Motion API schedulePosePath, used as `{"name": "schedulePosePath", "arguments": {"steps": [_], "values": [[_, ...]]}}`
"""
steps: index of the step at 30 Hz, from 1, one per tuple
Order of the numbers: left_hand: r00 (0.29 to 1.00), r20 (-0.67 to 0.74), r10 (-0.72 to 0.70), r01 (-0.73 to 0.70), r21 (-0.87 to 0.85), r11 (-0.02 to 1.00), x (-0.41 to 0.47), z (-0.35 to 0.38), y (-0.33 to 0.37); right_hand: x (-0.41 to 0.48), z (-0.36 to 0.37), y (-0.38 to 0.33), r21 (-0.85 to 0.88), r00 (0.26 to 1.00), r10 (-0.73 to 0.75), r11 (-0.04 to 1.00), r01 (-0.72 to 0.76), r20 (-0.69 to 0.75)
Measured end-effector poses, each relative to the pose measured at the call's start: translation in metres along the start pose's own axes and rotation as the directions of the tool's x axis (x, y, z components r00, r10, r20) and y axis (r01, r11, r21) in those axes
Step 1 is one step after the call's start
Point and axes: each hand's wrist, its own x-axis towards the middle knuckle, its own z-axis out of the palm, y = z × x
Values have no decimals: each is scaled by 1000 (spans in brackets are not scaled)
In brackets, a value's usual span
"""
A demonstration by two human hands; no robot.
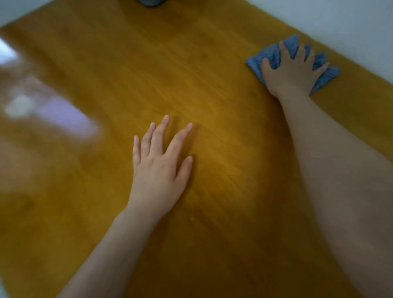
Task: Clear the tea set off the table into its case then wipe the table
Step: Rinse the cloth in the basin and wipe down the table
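Observation:
A yellow-brown wooden table (212, 89) fills the view. My right hand (291, 70) presses flat on a crumpled blue cloth (270, 56) near the table's far right edge, fingers spread over it. My left hand (161, 161) lies flat on the bare wood in the middle, fingers apart, holding nothing. No tea set piece shows on the table. The picture is blurred.
A dark object (152, 2) is cut off by the top edge at the table's far side. Bright window glare (63, 112) reflects off the wood at the left. Pale wall or floor (340, 23) borders the table's right edge.

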Motion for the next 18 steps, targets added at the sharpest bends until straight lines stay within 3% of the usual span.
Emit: {"name": "schedulePosePath", "arguments": {"steps": [13, 18], "values": [[992, -84, -92, 93, 15, 996, -59, -35, -49, -177, 12, -93, 45, 973, -227, 973, 225, 32], [991, -30, -133, 134, 22, 991, -101, -51, -80, -272, 18, -134, 75, 952, -305, 950, 303, 21]]}}
